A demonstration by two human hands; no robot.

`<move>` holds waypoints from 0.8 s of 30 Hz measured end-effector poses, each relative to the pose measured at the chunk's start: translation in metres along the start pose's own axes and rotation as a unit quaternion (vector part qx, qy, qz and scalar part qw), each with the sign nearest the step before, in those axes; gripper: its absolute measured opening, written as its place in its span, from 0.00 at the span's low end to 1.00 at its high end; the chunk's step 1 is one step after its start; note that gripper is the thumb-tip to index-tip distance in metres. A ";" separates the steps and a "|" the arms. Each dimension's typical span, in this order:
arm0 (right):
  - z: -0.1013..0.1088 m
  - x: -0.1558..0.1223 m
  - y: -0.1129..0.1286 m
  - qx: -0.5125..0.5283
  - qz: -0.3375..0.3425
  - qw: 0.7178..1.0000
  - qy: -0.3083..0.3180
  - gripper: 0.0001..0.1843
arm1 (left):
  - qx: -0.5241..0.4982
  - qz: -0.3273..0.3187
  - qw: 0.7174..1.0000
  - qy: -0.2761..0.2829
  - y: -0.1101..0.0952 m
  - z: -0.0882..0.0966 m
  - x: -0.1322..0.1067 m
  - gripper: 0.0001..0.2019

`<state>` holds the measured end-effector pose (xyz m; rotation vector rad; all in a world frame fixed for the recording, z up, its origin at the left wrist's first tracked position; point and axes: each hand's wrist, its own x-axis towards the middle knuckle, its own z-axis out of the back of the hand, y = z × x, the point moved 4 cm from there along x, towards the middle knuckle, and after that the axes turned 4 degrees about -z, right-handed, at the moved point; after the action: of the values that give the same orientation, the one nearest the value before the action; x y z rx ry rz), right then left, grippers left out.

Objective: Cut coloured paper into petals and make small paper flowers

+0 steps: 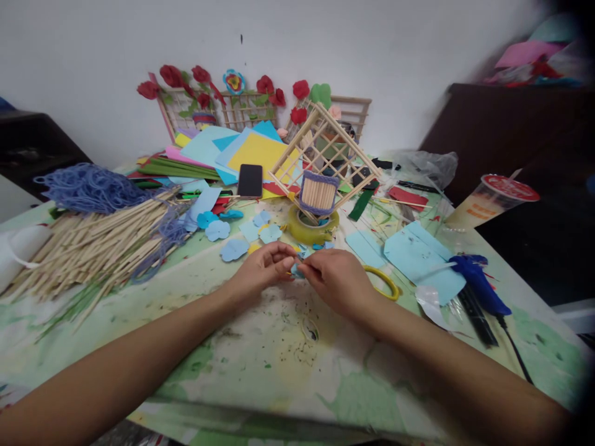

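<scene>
The left hand (263, 267) and right hand (337, 282) meet with fingertips nearly closed on a blue paper piece (297, 270) between them, just above the counter (260, 353), a grip so slight it might tear the piece or drop it among the blue petals (235, 249) beyond the left hand.

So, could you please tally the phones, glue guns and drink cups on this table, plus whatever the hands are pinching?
Phone: 1
Glue gun: 1
Drink cup: 1
Blue paper piece, pinched between left hand and right hand: 1
Total: 4
</scene>
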<state>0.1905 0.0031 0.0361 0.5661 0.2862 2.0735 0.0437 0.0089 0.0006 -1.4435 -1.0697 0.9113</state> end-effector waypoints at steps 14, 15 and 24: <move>-0.005 0.006 -0.019 0.260 -0.128 0.957 0.012 0.19 | 0.070 0.048 0.993 0.082 0.003 -0.007 -0.002 0.13; -0.005 0.006 -0.019 0.267 -0.132 0.955 0.011 0.20 | 0.070 0.059 0.993 0.080 0.004 -0.006 -0.002 0.14; -0.004 0.004 -0.016 0.247 -0.132 0.960 0.024 0.23 | 0.143 0.046 0.989 -0.002 -0.001 0.003 -0.001 0.12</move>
<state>0.1984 0.0149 0.0277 0.7287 0.8749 1.7564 0.0408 0.0086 0.0008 -1.2597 -0.8422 1.0862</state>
